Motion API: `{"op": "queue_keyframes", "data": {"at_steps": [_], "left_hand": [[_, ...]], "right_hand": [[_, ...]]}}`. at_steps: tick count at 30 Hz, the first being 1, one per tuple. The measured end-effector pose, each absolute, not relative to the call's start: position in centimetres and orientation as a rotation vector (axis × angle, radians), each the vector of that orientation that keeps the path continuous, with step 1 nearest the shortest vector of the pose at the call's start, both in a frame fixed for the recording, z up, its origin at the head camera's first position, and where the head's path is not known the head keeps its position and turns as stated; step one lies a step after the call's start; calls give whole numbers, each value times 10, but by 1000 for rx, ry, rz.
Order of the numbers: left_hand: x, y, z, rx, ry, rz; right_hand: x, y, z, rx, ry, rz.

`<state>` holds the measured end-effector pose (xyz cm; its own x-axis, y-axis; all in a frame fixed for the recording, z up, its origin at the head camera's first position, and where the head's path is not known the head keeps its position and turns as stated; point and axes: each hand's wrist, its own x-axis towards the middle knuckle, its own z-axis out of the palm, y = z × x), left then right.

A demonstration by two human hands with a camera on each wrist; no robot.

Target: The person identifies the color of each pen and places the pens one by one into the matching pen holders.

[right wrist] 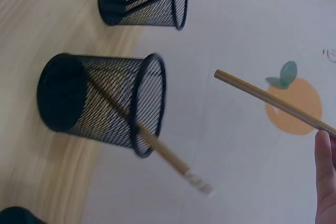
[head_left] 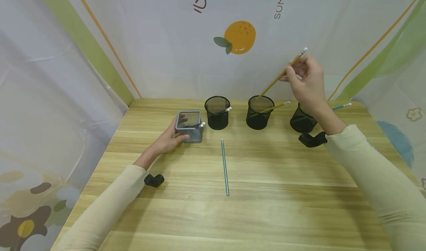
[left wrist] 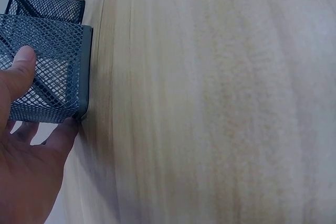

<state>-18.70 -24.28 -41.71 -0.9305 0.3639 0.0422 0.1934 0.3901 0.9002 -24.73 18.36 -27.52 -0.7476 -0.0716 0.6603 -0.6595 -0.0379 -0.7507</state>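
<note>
In the head view my right hand (head_left: pixel 309 80) pinches a yellow pencil (head_left: pixel 277 80) near its eraser end. The pencil slants down toward a round black mesh cup (head_left: pixel 257 123); the right wrist view shows its lower end (right wrist: pixel 223 75) just outside that cup's rim (right wrist: pixel 164 90). Another yellow pencil (right wrist: pixel 165 153) leans inside the same cup. My left hand (head_left: pixel 168 138) grips a grey square mesh holder (head_left: pixel 194 135) at the left, thumb on its near side and fingers behind. Dark pencils with white erasers (head_left: pixel 202 124) stick out of this holder.
A teal pencil (head_left: pixel 225 169) lies mid-table. Another black mesh cup (head_left: pixel 217 121) with dark pencils stands beside the grey holder. At the right, a black cup (head_left: pixel 299 123) with a teal pencil (head_left: pixel 342 106) is partly behind my right wrist. A printed curtain (head_left: pixel 166 51) hangs behind the table.
</note>
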Motion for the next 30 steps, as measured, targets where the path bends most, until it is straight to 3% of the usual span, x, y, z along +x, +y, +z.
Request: {"op": "queue_keyframes", "data": {"at_steps": [13, 30], "left_hand": [[-187, -242, -416, 516, 2475, 1582], [-187, -242, -417, 513, 2471, 1593]], "right_hand": [[-255, 200, -306, 653, -2108, 1475], [-258, 207, -333, 570, -2262, 1452]]}}
